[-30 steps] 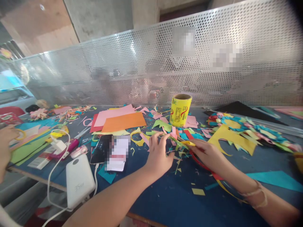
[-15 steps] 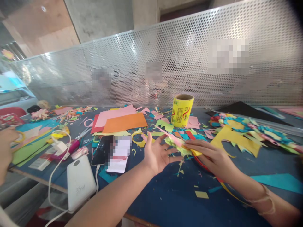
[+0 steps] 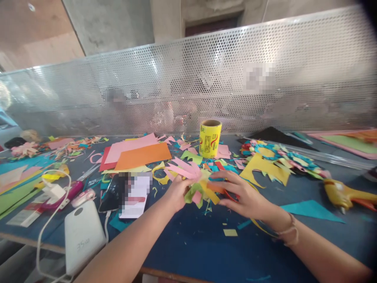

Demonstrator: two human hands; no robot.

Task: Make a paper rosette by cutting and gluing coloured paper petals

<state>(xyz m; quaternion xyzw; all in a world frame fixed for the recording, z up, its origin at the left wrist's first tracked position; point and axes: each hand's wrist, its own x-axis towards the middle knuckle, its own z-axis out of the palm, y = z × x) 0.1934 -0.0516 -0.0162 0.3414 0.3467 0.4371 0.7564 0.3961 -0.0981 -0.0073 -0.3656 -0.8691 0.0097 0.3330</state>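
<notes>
My left hand (image 3: 179,193) is closed round the left side of a paper flower (image 3: 200,186). The flower has pink, green, yellow and orange petals and is raised above the blue tabletop. On its other side, the fingers of my right hand (image 3: 246,194) are curved and apart, close to the orange and yellow petals; whether they touch is hard to tell. Below my right hand a thin yellow paper strip (image 3: 263,229) curves along. Behind the flower stands a yellow tape roll (image 3: 210,141).
Pink (image 3: 129,147) and orange sheets (image 3: 143,157) lie back left. Phones (image 3: 137,196) and a white power bank (image 3: 84,237) with a cable are at left. To the right are a cut yellow sheet (image 3: 265,171), paper garlands (image 3: 306,163) and a yellow glue gun (image 3: 338,194). A perforated metal screen (image 3: 220,86) stands behind.
My left hand has gone from open to closed on the paper flower. My right hand has loosened from it, fingers spreading. The view has turned right, bringing in the glue gun.
</notes>
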